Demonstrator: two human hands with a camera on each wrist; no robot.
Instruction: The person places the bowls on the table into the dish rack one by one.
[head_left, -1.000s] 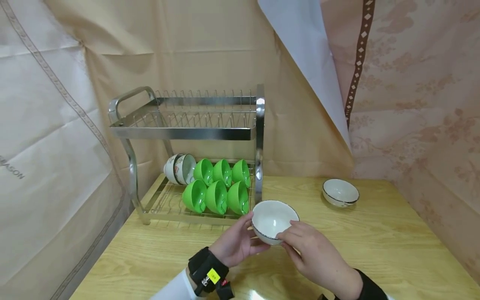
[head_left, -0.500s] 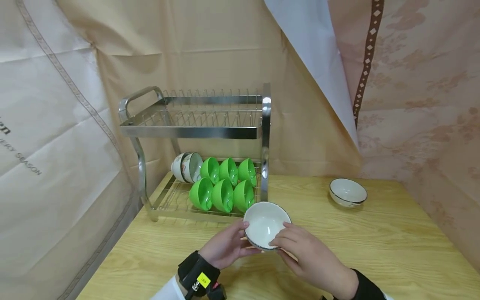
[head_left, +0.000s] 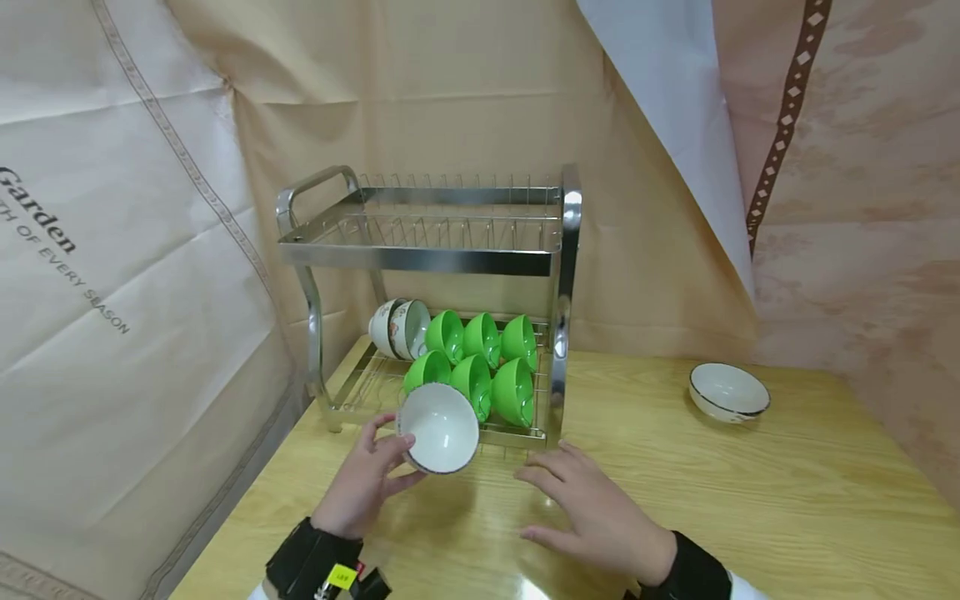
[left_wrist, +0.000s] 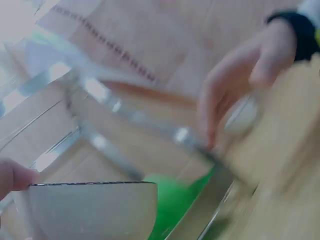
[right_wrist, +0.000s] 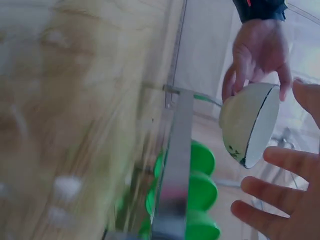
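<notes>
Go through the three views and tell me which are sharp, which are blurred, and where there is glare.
Head view: sharp throughout, white bowl and dish rack crisp, with a glare patch on the table near the bottom edge. Left wrist view: heavy motion blur, only the bowl rim fairly clear. Right wrist view: table and rack post smeared, bowl clearer.

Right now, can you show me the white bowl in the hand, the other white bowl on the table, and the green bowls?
held white bowl (head_left: pixel 442 431), head view, inside
other white bowl (head_left: pixel 729 391), head view, inside
green bowls (head_left: pixel 513 390), head view, front right bowl

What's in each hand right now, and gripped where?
Left hand holds the white bowl by its rim and outer wall, tilted. Right hand holds nothing, fingers spread.
</notes>
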